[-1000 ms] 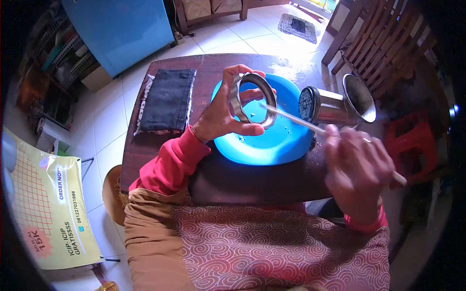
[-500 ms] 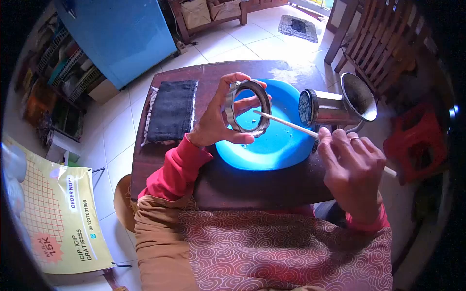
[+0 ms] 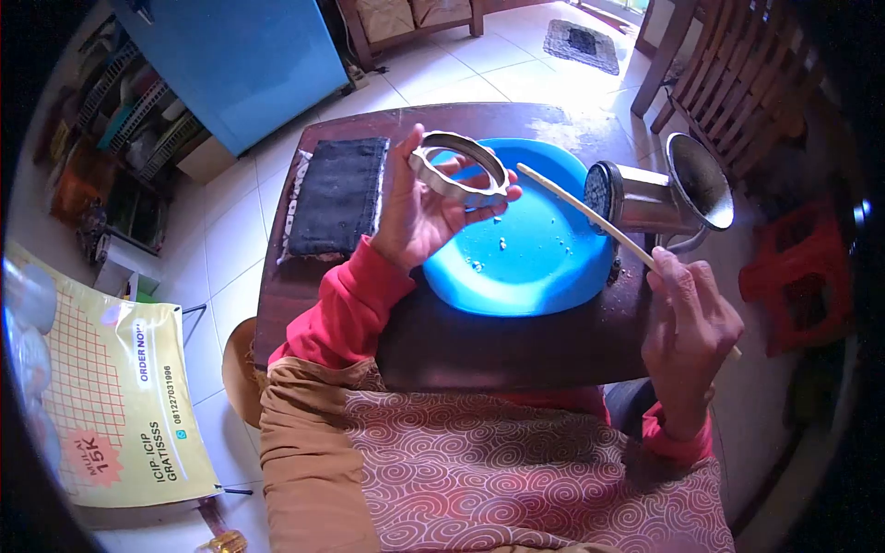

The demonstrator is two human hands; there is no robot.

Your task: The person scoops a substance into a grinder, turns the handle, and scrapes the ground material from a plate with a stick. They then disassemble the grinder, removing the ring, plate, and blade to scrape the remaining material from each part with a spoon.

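Observation:
My left hand [image 3: 426, 207] holds a scalloped metal ring [image 3: 446, 183] tilted above the left part of a blue plate [image 3: 512, 276]. White crumbs lie on the plate. Between the fingers of my right hand [image 3: 690, 323] is a thin pale stick [image 3: 604, 224], its tip pointing up and left, near the ring but apart from it. A metal grinder [image 3: 643, 195] with a funnel-shaped mouth [image 3: 698, 182] lies on its side at the plate's right, its perforated end facing the plate.
The dark wooden table [image 3: 442, 355] carries a folded black cloth [image 3: 343, 196] on its left. Around it are a blue refrigerator [image 3: 235, 69], a wooden chair [image 3: 737, 83], a red plastic stool [image 3: 800, 276] and a yellow banner [image 3: 120, 396].
My left hand has tipped the ring flatter and raised it slightly. The stick's tip has moved out of the ring's opening as my right hand drew back, down and right.

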